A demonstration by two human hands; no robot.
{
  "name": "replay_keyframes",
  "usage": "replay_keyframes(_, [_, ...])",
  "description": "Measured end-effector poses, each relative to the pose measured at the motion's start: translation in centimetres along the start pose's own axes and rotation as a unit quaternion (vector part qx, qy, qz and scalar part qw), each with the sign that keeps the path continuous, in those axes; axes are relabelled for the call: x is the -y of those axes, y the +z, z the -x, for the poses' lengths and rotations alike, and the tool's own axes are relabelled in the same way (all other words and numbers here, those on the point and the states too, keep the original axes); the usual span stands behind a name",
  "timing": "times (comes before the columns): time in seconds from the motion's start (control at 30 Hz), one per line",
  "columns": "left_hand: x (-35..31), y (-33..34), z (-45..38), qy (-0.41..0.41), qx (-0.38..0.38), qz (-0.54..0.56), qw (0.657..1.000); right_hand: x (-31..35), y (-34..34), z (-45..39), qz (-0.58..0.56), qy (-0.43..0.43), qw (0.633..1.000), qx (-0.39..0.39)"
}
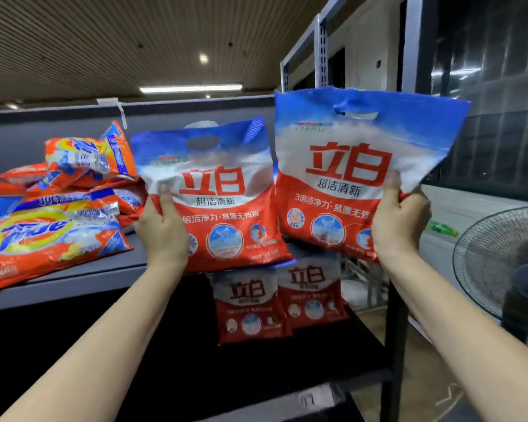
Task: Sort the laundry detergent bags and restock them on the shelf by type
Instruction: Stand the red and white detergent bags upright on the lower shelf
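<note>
My left hand (162,231) grips the left edge of a red, white and blue detergent bag (223,196), held upright at the front of the upper shelf (58,284). My right hand (398,223) grips the right edge of a second bag of the same kind (345,178), held a little higher beside the first. Two more red and white bags (250,306) (311,290) stand side by side on the lower shelf, below the held ones. A heap of orange detergent bags (52,214) lies on the upper shelf at the left.
A grey metal shelf upright (320,50) rises behind the right bag. A standing fan (506,263) is at the right, close to my right forearm. A green bottle (442,228) lies on a pale surface beyond it. The dark lower shelf (165,345) spreads below my arms.
</note>
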State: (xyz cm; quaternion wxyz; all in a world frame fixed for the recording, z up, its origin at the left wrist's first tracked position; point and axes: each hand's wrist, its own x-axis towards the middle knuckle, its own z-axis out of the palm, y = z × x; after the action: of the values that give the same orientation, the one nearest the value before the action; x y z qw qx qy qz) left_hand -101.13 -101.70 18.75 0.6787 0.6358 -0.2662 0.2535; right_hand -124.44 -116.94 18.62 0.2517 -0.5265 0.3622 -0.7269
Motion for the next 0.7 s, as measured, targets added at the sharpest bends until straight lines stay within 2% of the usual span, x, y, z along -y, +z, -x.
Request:
replay_keyframes(0.17, [0.7,-3.2,5.5,0.083,-0.001,-0.017,0.996,-1.6,-3.9,2.1,0.0,0.028,1.0,-0.002])
replay_keyframes(0.3, [3.9,-4.8,10.3,0.152,0.077,-0.087,0.982,-4.4,-5.5,4.4,0.042,0.023,0.998,0.045])
replay_keyframes(0.37, [5.8,-5.3,12.3,0.118,0.101,-0.111,0.982,-5.8,-6.0,5.8,0.058,0.025,0.995,0.08])
replay_keyframes(0.5, [9.2,-5.2,15.5,0.025,0.101,-0.171,0.98,-8.7,-6.3,7.8,0.104,0.052,0.986,0.119])
replay_keyframes(0.63, [12.8,-4.2,17.5,-0.076,0.13,-0.219,0.964,-12.4,-6.0,8.9,0.124,0.113,0.97,0.174])
replay_keyframes(0.7, [14.5,-3.4,17.9,-0.133,0.122,-0.22,0.959,-14.3,-5.8,9.2,0.133,0.125,0.966,0.185])
